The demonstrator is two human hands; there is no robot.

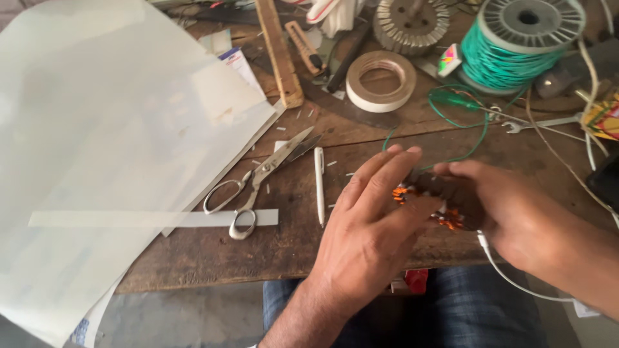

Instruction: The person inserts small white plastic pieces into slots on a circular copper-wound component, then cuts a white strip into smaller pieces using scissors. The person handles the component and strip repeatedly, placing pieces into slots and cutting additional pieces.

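Observation:
My left hand (371, 225) and my right hand (516, 216) are both wrapped around a small dark motor core (438, 193) with orange copper winding showing at its ends. It sits at the near edge of the wooden table (284, 251). My left fingers lie over its left end, and my right fingers cover its right side. A thin green wire (480, 132) runs from the core toward a spool of green wire (516, 48) at the back right. Most of the core is hidden by my fingers.
Steel scissors (258, 177) and a white pen (319, 183) lie left of my hands. Large white sheets (109, 135) cover the left side, with a paper strip (129, 219) in front. A tape roll (380, 80), wooden ruler (278, 51), stator ring (411, 24) and spanner (541, 122) lie behind.

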